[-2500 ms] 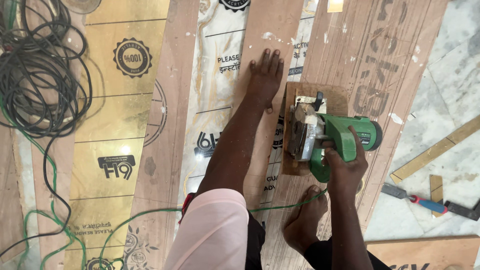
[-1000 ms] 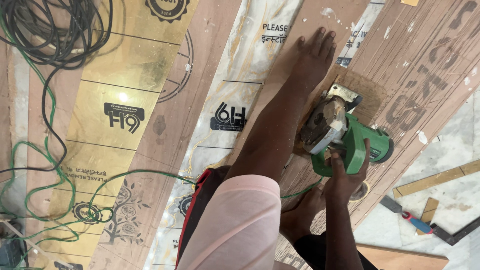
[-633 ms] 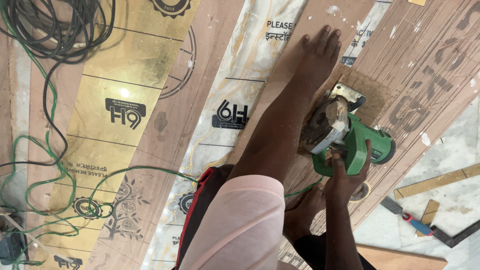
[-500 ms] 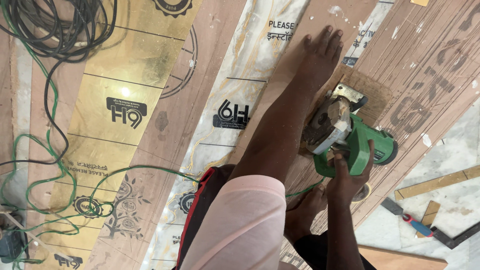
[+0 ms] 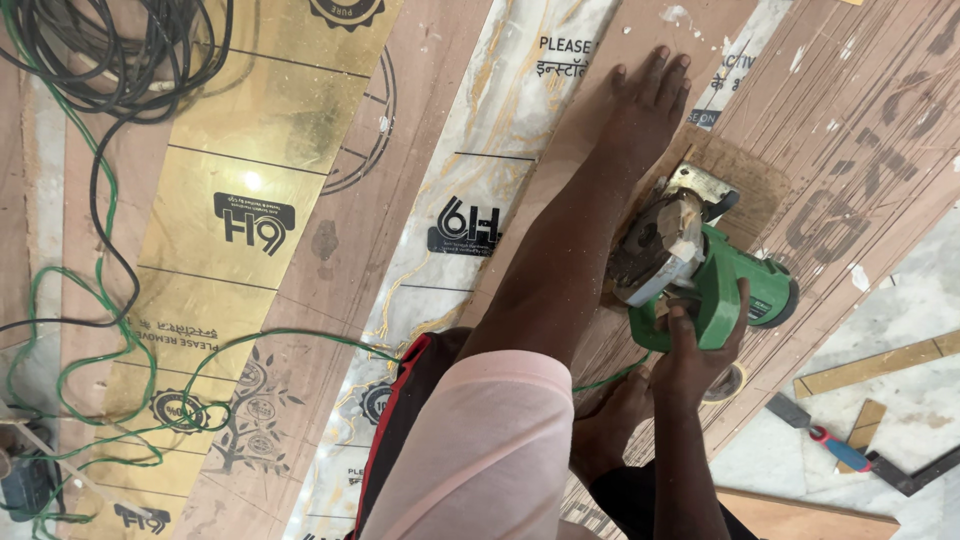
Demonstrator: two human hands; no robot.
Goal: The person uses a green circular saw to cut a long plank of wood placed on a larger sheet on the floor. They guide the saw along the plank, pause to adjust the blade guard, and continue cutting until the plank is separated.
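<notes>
green circular saw (image 5: 700, 275), silver blade guard dusted with sawdust, sits on the plywood sheet (image 5: 860, 170) just beside the bare foot (image 5: 630, 120). right hand (image 5: 700, 345) wraps its fingers tight round the green handle. left hand is out of view (can't tell its grip). the blade is hidden under the guard. the sheet's edge runs close on the right, marble floor (image 5: 900, 320) beyond.

Saw (image 5: 705, 275): green plastic body, matt; guard bare metal, dusty. Board (image 5: 860, 150): raw wood, rough, scored. Gold sheet (image 5: 250, 150): glossy film. Marbled sheet (image 5: 500, 130): glossy. Floor (image 5: 900, 310): smooth stone. Cable (image 5: 110, 60): black rubber.
</notes>
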